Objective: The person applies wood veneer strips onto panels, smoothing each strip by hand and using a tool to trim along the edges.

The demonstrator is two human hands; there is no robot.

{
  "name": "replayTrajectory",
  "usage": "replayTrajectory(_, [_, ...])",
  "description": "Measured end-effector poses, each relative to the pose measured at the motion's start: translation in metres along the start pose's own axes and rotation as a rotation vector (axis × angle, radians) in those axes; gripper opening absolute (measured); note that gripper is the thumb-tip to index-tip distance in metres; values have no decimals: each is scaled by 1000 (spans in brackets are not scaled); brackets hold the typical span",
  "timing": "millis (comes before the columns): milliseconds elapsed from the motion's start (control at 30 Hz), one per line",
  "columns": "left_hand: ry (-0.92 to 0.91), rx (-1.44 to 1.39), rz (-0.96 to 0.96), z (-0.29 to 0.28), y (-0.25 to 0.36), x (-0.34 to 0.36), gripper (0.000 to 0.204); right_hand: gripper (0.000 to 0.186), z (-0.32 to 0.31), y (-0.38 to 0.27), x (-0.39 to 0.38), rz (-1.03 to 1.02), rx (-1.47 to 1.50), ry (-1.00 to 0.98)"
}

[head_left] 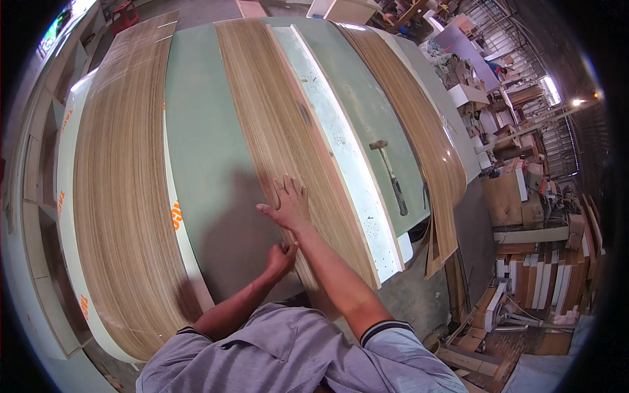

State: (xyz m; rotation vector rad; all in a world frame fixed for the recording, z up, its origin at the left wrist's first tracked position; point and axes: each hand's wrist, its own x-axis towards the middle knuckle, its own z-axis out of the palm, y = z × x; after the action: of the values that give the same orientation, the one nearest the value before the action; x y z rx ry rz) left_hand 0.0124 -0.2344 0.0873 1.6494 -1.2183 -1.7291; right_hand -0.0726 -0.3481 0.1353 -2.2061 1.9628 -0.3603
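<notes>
A long wood-grain strip runs away from me over a green board. My right hand lies open on its left side, fingers spread and the thumb reaching past the edge. Closer to my body, my left hand is closed at the same edge; what its fingers hold, if anything, is hidden. Beside the strip on the right stretches a long white panel with narrow wooden edges and dark specks. A hammer with a dark grip rests on the green surface beyond it.
Wide wood-grain sheets lie at the left over a white sheet with orange print. More wood-grain strips bend down over the right side. Stacked boards stand at the far right. Shelving lines the left.
</notes>
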Motion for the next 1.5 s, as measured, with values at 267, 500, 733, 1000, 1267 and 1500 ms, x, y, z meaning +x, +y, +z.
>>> replayTrajectory(267, [98, -107, 26, -39, 11, 95, 42, 76, -40, 13, -136, 20, 140, 53])
replayTrajectory(500, [116, -21, 118, -91, 59, 173, 49, 75, -31, 3, -191, 76, -53, -78])
replayTrajectory(733, [136, 243, -12, -105, 97, 164, 62, 71, -3, 4, -126, 26, -73, 18])
replayTrajectory(1000, [5, 257, 238, -74, -41, 61, 48, 74, 18, -5, -27, -6, -52, 90])
replayTrajectory(1267, [-18, 24, 123, -7, -1, 0, 44, 78, 14, -11, 38, 63, -66, -64])
replayTrajectory(1500, [157, -45, 148, -17, 19, 60, 45, 81, 0, 26, 1, 52, 47, -30])
